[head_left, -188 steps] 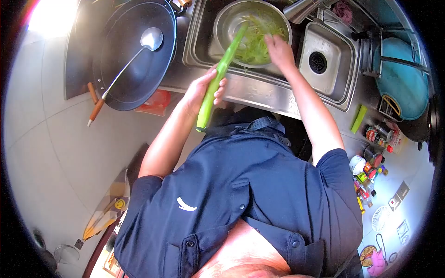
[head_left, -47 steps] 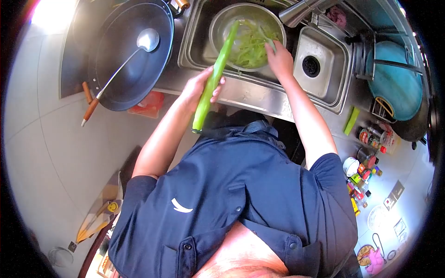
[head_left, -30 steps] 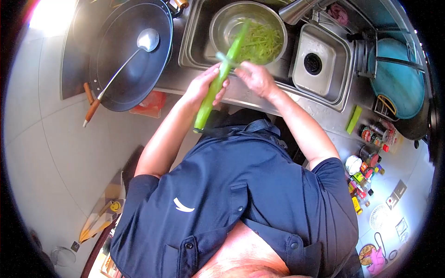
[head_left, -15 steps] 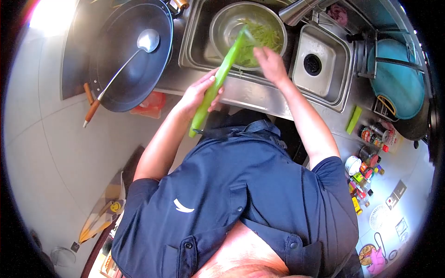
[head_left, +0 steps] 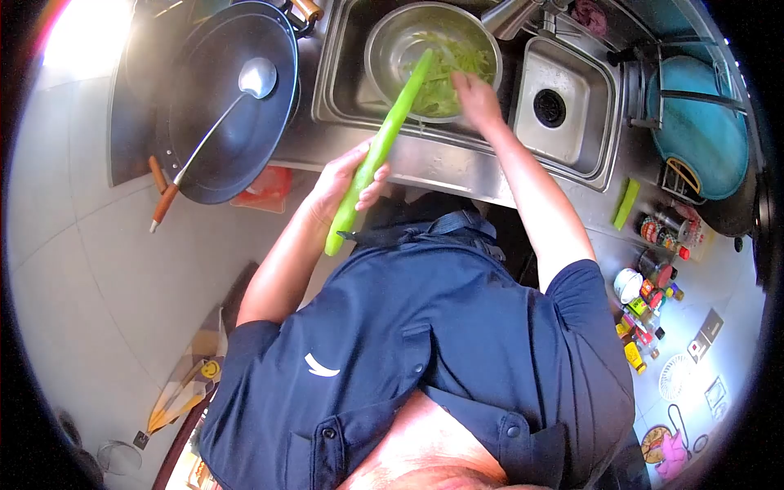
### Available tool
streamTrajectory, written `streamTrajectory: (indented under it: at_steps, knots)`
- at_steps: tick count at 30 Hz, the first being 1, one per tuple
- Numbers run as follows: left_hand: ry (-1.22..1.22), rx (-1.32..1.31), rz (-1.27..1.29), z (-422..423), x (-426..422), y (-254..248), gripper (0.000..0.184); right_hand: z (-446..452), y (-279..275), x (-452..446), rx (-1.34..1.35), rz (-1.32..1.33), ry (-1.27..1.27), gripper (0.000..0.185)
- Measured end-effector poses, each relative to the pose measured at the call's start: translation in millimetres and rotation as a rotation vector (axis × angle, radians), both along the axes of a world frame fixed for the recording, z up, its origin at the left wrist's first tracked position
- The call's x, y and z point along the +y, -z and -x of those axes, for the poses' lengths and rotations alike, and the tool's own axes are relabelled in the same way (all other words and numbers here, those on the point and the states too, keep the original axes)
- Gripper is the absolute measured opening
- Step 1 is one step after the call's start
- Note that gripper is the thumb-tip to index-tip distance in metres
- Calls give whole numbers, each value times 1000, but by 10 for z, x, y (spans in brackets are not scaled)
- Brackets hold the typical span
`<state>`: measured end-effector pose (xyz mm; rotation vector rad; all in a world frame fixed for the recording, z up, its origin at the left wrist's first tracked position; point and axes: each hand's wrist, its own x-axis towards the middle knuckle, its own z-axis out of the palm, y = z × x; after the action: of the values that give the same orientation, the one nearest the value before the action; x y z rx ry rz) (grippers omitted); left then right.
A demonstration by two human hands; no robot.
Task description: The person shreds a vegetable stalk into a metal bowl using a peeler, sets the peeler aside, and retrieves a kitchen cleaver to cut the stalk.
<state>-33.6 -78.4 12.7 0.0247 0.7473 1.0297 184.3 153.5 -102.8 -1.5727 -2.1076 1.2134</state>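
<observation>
My left hand [head_left: 347, 180] is wrapped round a long peeled green stalk [head_left: 400, 113], which looks like a celtuce stem. The stalk slants from near my waist up to the metal bowl [head_left: 377, 51], with its thin end over the bowl. Thin green peelings [head_left: 437, 96] lie inside the bowl, which sits in the larger sink basin. Just right of the stalk's tip, my right hand [head_left: 478, 100] is closed over the bowl's near right side. A blurred grey tool [head_left: 448, 59], apparently a peeler, reaches from its fingers towards the stalk; its shape is unclear.
A dark wok [head_left: 229, 122] with a ladle [head_left: 258, 78] in it stands left of the sink [head_left: 327, 90]. The smaller basin [head_left: 563, 143] lies right. A short green piece [head_left: 626, 204] rests on the right counter, near several bottles and jars [head_left: 641, 310]. A teal board [head_left: 701, 131] stands in a rack.
The stalk has shifted slightly down towards my body with my left hand. My right hand has moved a little up and left, staying over the bowl. The whole view has shifted slightly.
</observation>
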Motion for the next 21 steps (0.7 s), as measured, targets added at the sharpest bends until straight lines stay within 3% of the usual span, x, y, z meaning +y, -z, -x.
streamTrajectory:
  at_steps: [5,7,10,12,15,17,21]
  knots:
    - [-50,-74,29,-28,6,35,43,-97,-210,-114,82,78,-38,73]
    - [-66,-66,47,-49,50,-37,44,-42,-240,-367,151,-46,-132,72]
    - [-70,-70,58,-63,103,-78,46,16,-515,-663,288,2,-292,60]
    - [-62,-79,48,-73,113,-77,47,23,-508,-677,320,36,-351,58]
    - [-4,-165,-19,-44,70,-59,48,56,-314,-556,393,-121,-335,54]
    - [39,-153,-42,-35,31,-60,49,34,-137,-266,123,74,-77,53]
    - [58,52,21,-5,-33,-70,55,-56,-104,50,12,-23,2,54]
